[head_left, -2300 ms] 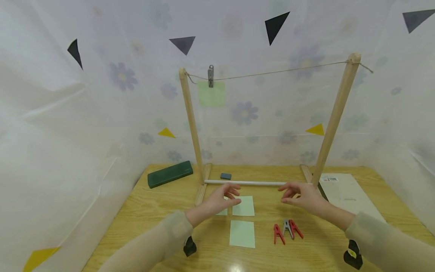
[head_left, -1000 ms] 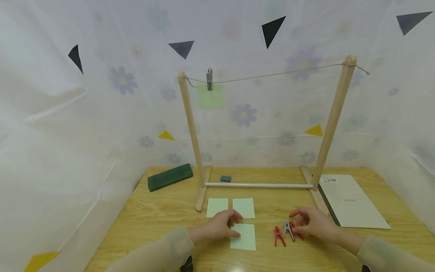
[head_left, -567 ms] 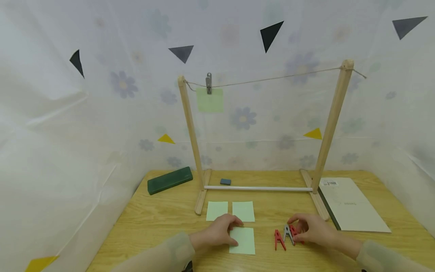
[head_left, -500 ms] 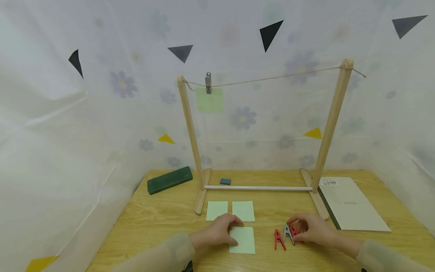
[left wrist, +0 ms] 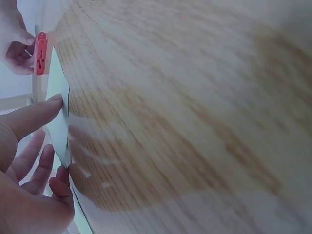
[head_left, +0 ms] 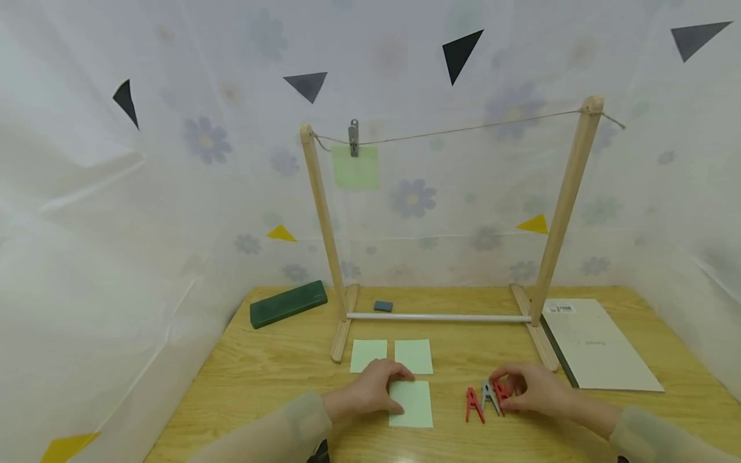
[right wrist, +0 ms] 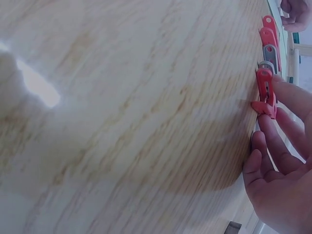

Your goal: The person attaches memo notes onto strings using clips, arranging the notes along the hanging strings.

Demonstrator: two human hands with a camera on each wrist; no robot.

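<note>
My left hand (head_left: pixel 372 388) rests at the left edge of the front pale green paper note (head_left: pixel 415 404), a fingertip by its top edge and the thumb on its left part. In the left wrist view the thumb (left wrist: pixel 46 111) lies on the paper. My right hand (head_left: pixel 535 390) pinches the rightmost red clothespin (right wrist: pixel 264 87) between thumb and fingers. Beside it stand a grey clothespin (head_left: pixel 489 395) and another red clothespin (head_left: pixel 473 405). Two more green notes, a left one (head_left: pixel 370 354) and a right one (head_left: pixel 413 355), lie behind the left hand.
A wooden frame (head_left: pixel 564 212) carries a string, where a metal clip (head_left: pixel 354 137) holds a green note (head_left: pixel 356 170). A white rod (head_left: pixel 440 317) joins the posts. Around it lie a green case (head_left: pixel 288 304), a blue eraser (head_left: pixel 383 306) and a notebook (head_left: pixel 602 350).
Both hands have come down and toward me from near the white rod, the left to the front note, the right to the red clothespin. Over the last half second they have hardly moved.
</note>
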